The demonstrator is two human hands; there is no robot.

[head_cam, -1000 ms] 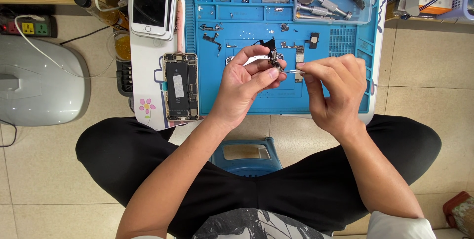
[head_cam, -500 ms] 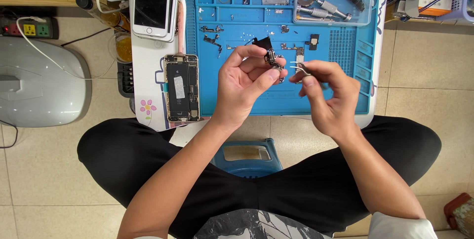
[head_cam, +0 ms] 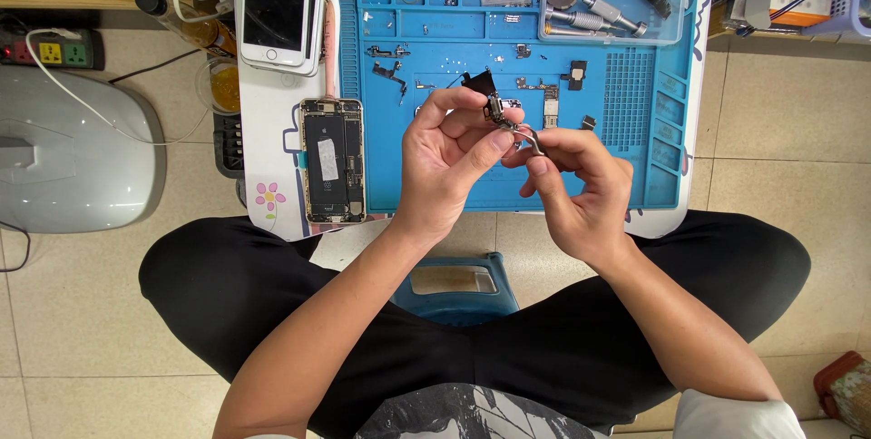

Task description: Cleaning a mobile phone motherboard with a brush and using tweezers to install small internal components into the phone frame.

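Small phone part (head_cam: 494, 111), mid-frame above the blue repair mat (head_cam: 435, 176): my left hand (head_cam: 449, 158) pinches it, my right hand (head_cam: 576, 190) grips tweezers (head_cam: 529, 138) touching it.

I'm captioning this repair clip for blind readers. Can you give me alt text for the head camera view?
Seen from above, a seated person's left hand pinches a small dark phone part while the right hand works on it with metal tweezers, over a blue repair mat. An opened phone lies left of the mat.

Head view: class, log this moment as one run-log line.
left hand: holds small phone part | right hand: tweezers at part | opened phone: beside mat
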